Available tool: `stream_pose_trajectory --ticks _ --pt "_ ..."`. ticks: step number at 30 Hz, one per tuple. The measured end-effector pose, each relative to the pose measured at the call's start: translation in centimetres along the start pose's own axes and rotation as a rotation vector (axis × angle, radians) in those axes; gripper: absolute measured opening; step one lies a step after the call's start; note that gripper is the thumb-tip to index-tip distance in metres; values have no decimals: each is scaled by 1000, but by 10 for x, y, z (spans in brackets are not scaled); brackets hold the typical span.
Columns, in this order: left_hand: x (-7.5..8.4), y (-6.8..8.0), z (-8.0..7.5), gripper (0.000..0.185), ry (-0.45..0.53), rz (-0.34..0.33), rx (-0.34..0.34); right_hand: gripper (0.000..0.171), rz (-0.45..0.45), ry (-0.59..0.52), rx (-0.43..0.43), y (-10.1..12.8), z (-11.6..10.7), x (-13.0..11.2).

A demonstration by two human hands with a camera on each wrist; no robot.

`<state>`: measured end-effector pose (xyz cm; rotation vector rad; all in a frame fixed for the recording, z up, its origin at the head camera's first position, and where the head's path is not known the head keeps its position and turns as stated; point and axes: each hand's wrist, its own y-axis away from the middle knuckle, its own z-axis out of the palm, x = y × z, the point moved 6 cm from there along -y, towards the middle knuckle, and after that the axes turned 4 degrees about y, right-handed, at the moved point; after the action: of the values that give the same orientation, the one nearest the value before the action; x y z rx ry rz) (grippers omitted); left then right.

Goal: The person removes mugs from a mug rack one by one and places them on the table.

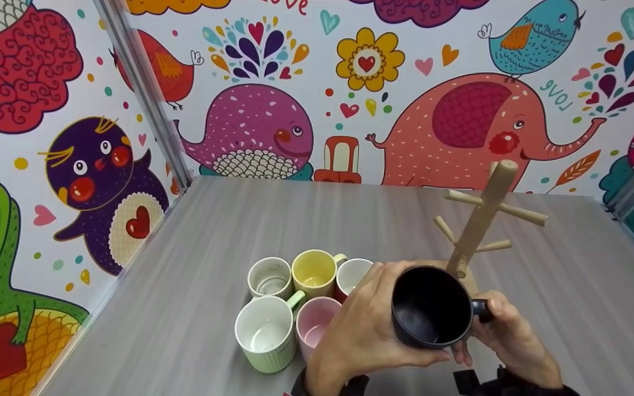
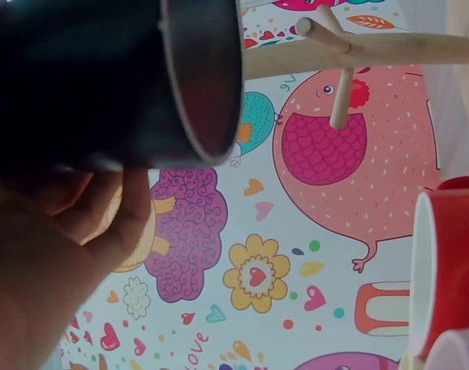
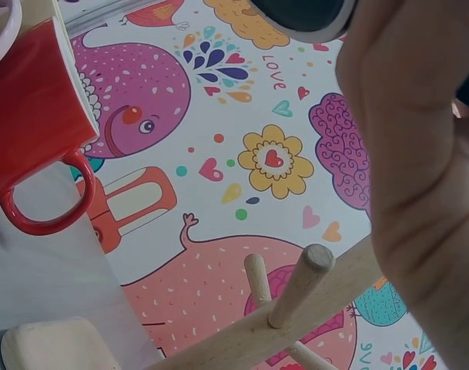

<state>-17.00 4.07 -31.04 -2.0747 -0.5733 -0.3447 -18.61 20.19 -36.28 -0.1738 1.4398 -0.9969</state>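
A black mug [image 1: 431, 311] is held up over the table, its dark inside facing the head camera. My left hand [image 1: 362, 324] grips it round the body from the left, with the thumb along the lower side. On the other side my right hand [image 1: 515, 338] pinches the handle [image 1: 481, 309]. Just behind the mug stands a wooden mug tree [image 1: 479, 223] with bare pegs, its base partly hidden by the mug and hands. In the left wrist view the mug's rim [image 2: 192, 127] points towards the post [image 2: 403, 50].
Left of my hands several mugs stand close together: a grey-white one [image 1: 269, 275], a yellow one [image 1: 315, 272], a red one [image 3: 38, 112], a pink one [image 1: 314, 324] and a pale green one [image 1: 266, 338]. Patterned panels [image 1: 306, 104] wall in the table [image 1: 185, 264].
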Motion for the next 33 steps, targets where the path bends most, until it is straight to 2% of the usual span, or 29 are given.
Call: stream_pose_trajectory --ticks 7,11,18,22,29,33 --pt "0 0 -1 87 -19 -5 18 38 8 1 42 2 -3 0" --pt "-1 1 -3 85 -20 -26 13 41 16 27 26 0 -2 0" --pt "2 0 -4 88 -32 7 25 43 27 58 7 -1 -1 1" --pt "2 0 -3 87 -47 10 12 41 47 61 16 -1 -1 1" --pt "2 0 -5 82 -139 22 -19 41 80 116 7 -2 2 3" --pt "3 0 -4 82 -136 17 -22 44 87 104 10 -1 1 3"
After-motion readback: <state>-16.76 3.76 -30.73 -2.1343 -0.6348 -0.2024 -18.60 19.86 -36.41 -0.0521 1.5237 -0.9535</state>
